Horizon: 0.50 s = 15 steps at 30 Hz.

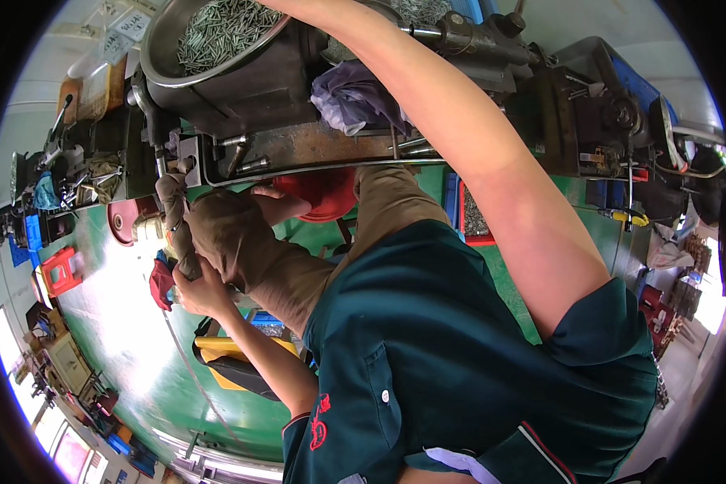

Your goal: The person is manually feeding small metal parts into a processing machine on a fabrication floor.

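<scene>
My left hand (202, 289) is closed round the lower end of a long lever handle (174, 214) wrapped in brown cloth, beside my left knee. The handle hangs from a metal shaft at the side of the machine (242, 89). A red cloth (161, 284) lies against the hand's outer side. My right arm (476, 137) reaches up across the machine, and its hand is beyond the top edge. Near that wrist stands a round metal bowl (155, 64) full of small metal pins (222, 36). A crumpled purple-grey cloth (355, 93) lies below the forearm.
A metal tray ledge (298, 152) with several steel rods runs just above my knees. Under it are a red stool (323, 194) and a red bin (477, 218) of small parts. A yellow and black object (234, 363) stands on the green floor. More machines (613, 113) are at the right.
</scene>
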Available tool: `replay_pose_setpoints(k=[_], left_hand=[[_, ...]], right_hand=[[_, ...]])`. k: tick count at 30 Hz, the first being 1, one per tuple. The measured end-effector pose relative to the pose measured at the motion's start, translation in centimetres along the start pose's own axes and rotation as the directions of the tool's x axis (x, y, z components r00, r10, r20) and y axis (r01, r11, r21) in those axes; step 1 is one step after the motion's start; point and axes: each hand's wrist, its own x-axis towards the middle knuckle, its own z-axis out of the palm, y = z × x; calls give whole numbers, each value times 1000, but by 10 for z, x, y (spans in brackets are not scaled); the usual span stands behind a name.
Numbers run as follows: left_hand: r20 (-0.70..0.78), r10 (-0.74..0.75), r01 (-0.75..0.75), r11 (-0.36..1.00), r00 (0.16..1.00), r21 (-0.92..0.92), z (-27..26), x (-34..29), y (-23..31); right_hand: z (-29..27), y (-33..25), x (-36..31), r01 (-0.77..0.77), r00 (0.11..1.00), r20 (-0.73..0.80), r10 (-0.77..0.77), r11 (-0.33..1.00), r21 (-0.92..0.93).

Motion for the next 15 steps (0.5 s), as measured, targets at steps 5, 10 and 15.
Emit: replay_pose_setpoints(k=[5, 10, 15], left_hand=[[-23, 13, -14, 999, 1000, -30, -1, -1, 0], [-27, 13, -14, 1000, 1000, -24, 0, 0, 1], [-12, 9, -9, 1000, 1000, -17, -2, 1, 3]], right_hand=[[1, 0, -1, -14, 1000, -14, 14, 999, 34], [1, 1, 0, 0, 999, -36, 1, 999, 40], [-6, -6, -1, 8, 998, -57, -2, 995, 101]])
